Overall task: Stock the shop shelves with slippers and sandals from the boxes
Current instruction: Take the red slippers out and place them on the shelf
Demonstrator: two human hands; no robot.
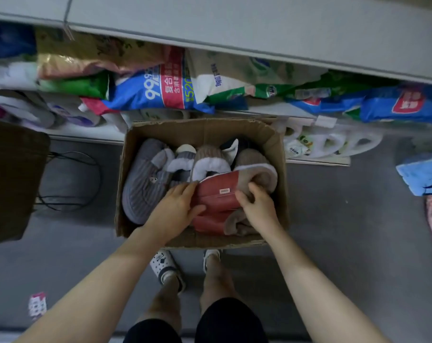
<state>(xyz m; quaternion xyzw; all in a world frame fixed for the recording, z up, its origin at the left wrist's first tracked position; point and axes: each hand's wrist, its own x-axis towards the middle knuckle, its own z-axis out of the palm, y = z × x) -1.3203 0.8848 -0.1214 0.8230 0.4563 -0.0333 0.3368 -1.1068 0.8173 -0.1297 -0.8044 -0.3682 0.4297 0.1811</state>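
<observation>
A red slipper (216,203) lies in the front half of the cardboard box (202,131). It is ribbed across the top, with a small pale label near its white-lined opening. More red shows beneath it toward the box's front edge; whether that is a second slipper cannot be told.

The left hand (176,206) grips the red slipper from its left side, fingers over the top and thumb curled onto it. The right hand (258,206) clutches the fuzzy cuff of a beige slipper (259,174) touching the red one, by the box's right wall.

Two other beige ones are in the box: a ribbed slipper (210,157) at the middle and a folded slipper (237,224) in the front right corner. Two grey ones lie by the left wall, a large corduroy slipper (145,191) and a smaller slipper (182,160). One dark slipper (232,144) stands at the back wall.

The box sits on the grey floor (346,219), against the lowest shelf (86,132). Soap bags (160,92) crowd the shelf above.
</observation>
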